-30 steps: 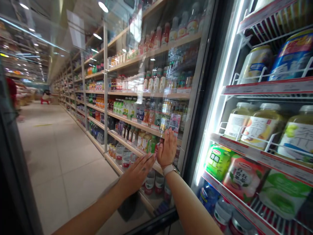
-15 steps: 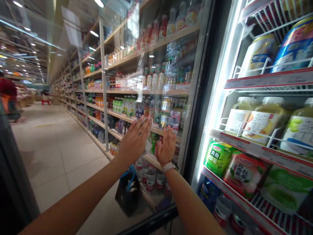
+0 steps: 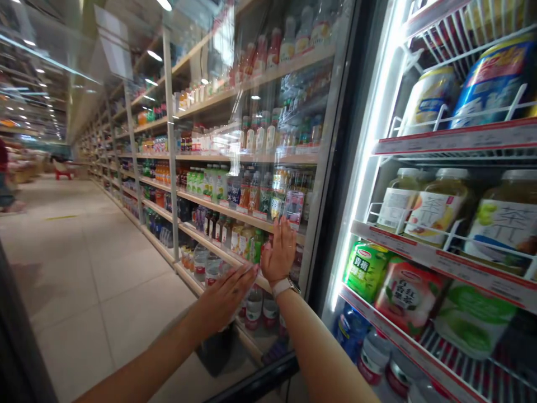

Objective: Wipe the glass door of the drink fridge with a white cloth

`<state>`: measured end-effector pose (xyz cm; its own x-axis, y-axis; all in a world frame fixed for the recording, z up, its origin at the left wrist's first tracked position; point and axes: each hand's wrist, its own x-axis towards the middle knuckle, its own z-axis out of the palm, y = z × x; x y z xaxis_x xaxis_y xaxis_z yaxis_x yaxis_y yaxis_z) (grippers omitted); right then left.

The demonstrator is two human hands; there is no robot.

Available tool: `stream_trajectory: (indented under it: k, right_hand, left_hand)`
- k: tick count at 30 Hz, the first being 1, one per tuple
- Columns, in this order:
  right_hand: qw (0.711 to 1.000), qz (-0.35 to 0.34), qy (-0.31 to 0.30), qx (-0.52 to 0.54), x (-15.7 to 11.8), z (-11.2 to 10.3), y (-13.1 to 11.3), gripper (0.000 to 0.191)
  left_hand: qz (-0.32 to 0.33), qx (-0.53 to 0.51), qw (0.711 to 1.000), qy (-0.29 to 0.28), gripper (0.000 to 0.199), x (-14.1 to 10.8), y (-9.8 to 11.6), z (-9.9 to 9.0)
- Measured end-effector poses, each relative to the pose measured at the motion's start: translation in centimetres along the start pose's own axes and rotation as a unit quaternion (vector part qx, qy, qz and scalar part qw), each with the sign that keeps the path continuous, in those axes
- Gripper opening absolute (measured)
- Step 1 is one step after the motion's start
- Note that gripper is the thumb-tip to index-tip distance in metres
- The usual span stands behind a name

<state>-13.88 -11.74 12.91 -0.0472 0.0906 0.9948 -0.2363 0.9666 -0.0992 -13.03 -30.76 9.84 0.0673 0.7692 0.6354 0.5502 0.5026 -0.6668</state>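
Observation:
A glass door [image 3: 201, 61] in a dark frame stands open in front of me. My left hand [image 3: 229, 296] lies against its lower part, fingers stretched out flat and pointing up to the right; whatever is under the palm is hidden. Higher and to the right, my right hand [image 3: 280, 252] rests flat on the glass with its fingers up, holding nothing. A watch [image 3: 285, 287] is on the right wrist. Bottles on shelves show through the glass behind both hands.
At the right is a lit cooler with wire shelves [image 3: 444, 254] of bottles, cans and cartons. Through the glass, a dark bag [image 3: 216, 352] stands on the tiled floor [image 3: 71, 263]. Long wooden shelves run back, and part of a person [image 3: 5, 179] shows at the far left.
My left hand has slid down the glass and tilted lower; the whitish thing seen under it before no longer shows. My right hand stays on nearly the same spot. The view has shifted slightly.

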Motion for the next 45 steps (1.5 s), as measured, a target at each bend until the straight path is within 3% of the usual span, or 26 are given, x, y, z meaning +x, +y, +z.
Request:
stream_trajectory:
  k: [3,8,11,17,25,29,32,37,39,42,45]
  right_hand:
    - [1.000,-0.002,-0.002,-0.003,0.0,0.1,0.0,0.065]
    - [1.000,0.002,-0.002,-0.001,0.0,0.0,0.0,0.065]
    - [1.000,0.002,-0.002,-0.001,0.0,0.0,0.0,0.064]
    - [1.000,-0.003,-0.003,-0.002,0.0,-0.1,0.0,0.062]
    - [1.000,-0.003,0.001,-0.004,0.2,-0.1,-0.1,0.064]
    - [1.000,-0.006,0.002,-0.011,0.1,0.0,0.0,0.063]
    - [1.000,-0.004,0.006,-0.011,0.0,0.1,-0.1,0.063]
    - [1.000,-0.001,-0.001,-0.011,0.0,-0.1,-0.1,0.064]
    - [1.000,0.000,-0.006,-0.010,0.0,-0.1,-0.1,0.065]
    - [1.000,0.001,-0.010,-0.010,0.0,-0.2,-0.1,0.064]
    - [1.000,0.001,-0.005,-0.008,0.0,-0.1,-0.1,0.063]
  left_hand:
    - [-0.032,0.000,0.999,0.017,0.062,2.2,-2.1,-1.2]
    - [-0.130,0.015,0.988,0.086,0.064,8.6,-7.1,-4.0]
    - [-0.141,0.026,0.985,0.101,0.063,10.5,-8.2,-4.5]
    - [-0.088,0.037,0.994,0.052,0.061,8.6,-5.8,-3.3]
    - [-0.032,0.030,0.999,0.005,0.061,2.5,-1.3,-0.7]
    - [0.012,0.014,1.000,0.001,0.062,0.1,-0.4,0.0]
    - [-0.003,0.006,1.000,0.006,0.060,1.1,-2.1,-1.0]
    - [-0.123,0.039,0.989,0.076,0.059,7.0,-7.2,-4.2]
    - [-0.144,0.044,0.985,0.088,0.060,8.6,-8.3,-5.0]
    - [-0.117,0.040,0.989,0.080,0.061,8.7,-7.9,-4.7]
    - [-0.075,0.031,0.995,0.053,0.062,6.6,-5.9,-3.4]
